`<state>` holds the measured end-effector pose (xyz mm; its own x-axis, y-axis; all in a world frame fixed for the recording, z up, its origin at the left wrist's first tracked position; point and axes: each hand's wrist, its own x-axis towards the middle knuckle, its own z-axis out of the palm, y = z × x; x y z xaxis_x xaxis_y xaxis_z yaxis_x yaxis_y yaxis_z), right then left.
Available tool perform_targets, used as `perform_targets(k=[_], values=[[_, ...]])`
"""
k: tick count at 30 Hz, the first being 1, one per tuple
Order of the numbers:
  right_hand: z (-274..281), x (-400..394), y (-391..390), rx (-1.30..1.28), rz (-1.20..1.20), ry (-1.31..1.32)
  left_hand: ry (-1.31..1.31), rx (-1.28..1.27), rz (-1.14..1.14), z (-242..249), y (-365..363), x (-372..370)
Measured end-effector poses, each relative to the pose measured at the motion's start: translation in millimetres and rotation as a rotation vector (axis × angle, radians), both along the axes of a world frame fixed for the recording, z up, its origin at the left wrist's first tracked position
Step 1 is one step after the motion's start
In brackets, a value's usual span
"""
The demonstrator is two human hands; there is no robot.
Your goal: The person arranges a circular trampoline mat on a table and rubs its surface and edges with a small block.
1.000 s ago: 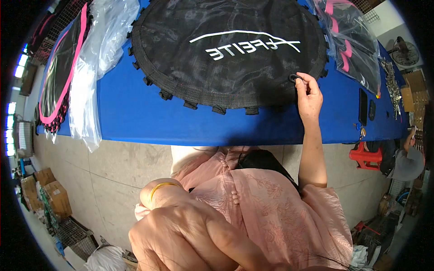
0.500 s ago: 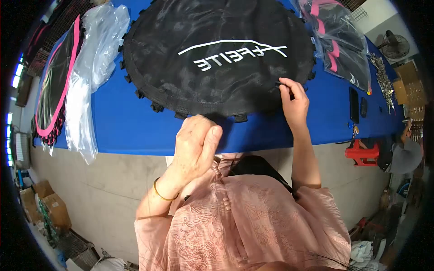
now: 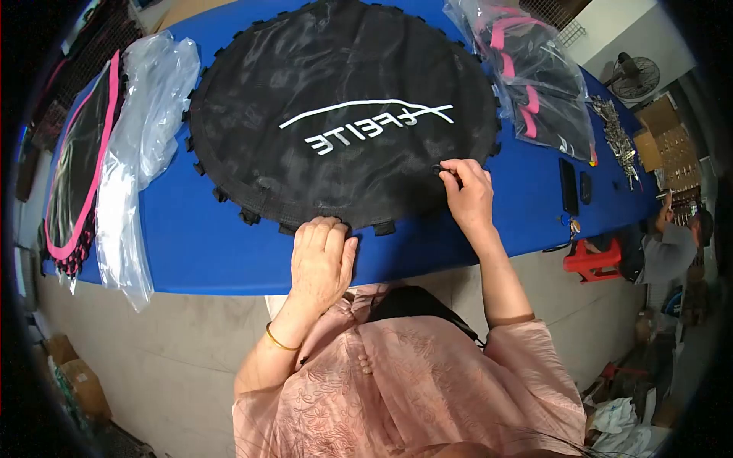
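A round black trampoline mat (image 3: 336,84) with white mirrored lettering and black tabs around its rim lies on the blue table. My left hand (image 3: 321,256) rests palm down on the mat's near edge, fingers laid forward and the thumb apart. Its fingertips cover part of the rim beside a tab (image 3: 384,227). At the mat's right side, my right hand (image 3: 469,191) pinches a small black piece (image 3: 437,169) between thumb and forefinger, just above the black fabric. The exact kind of this piece is too small to tell.
Clear plastic bags (image 3: 126,198) and a pink-edged black mat (image 3: 80,164) lie at left. Bagged pink-and-black pieces (image 3: 527,76), a phone-like black object (image 3: 568,187) and metal parts (image 3: 617,137) are at right. A red stool (image 3: 592,261) and another person (image 3: 668,250) are beyond the table.
My left hand has gone from a raised fist to lying on the mat's edge. My right hand still pinches the small black piece. The whole view has shifted slightly.
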<state>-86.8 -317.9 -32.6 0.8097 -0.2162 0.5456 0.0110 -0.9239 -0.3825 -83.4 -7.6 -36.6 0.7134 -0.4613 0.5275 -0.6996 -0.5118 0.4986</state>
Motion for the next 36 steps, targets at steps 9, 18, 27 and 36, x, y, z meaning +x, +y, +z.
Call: perform_targets(k=[9, 18, 27, 36], values=[[-1.2, 43.8, -79.7, -0.105, -0.166, 0.079, -0.023, 0.048, 0.015, -5.3, -0.7, -0.4], [-2.2, 89.0, -113.6, -0.169, -0.346, 0.132, -0.041, 0.079, 0.017, -6.9, -1.2, 0.2], [6.2, 79.3, -82.3, -0.017, -0.204, 0.185, -0.039, 0.050, 0.011, -3.7, -3.1, -0.7], [15.8, 58.1, -50.7, 0.034, -0.046, 0.200, -0.059, 0.092, 0.013, -2.2, -1.5, -1.2]])
